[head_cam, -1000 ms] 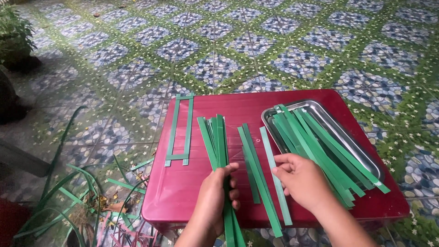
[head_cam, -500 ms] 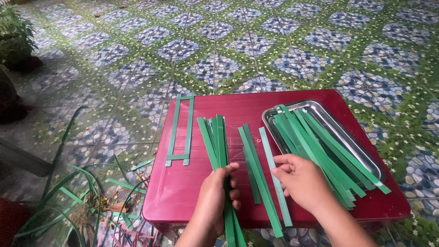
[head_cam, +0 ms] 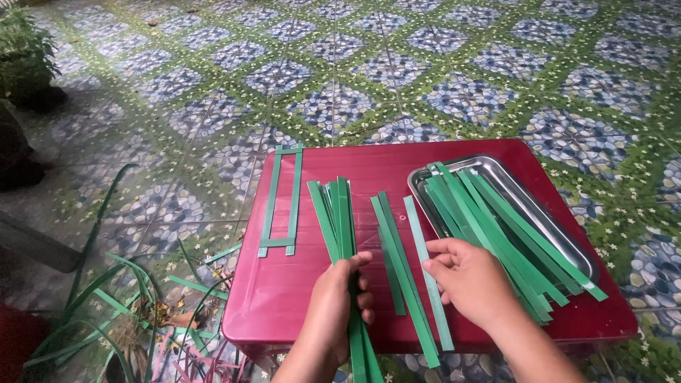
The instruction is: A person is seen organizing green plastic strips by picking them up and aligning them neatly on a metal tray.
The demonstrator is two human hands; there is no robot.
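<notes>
Gripping flat green strips, left hand rests on glossy red table.

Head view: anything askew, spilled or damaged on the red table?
Mostly orderly. The green strips overhang the near end of the metal tray rather than lying inside it. The left hand grips a bundle; the right hand touches a pale strip.

strip bundle: lower ends cut off at bottom edge | potted plant: cropped at left edge
</notes>
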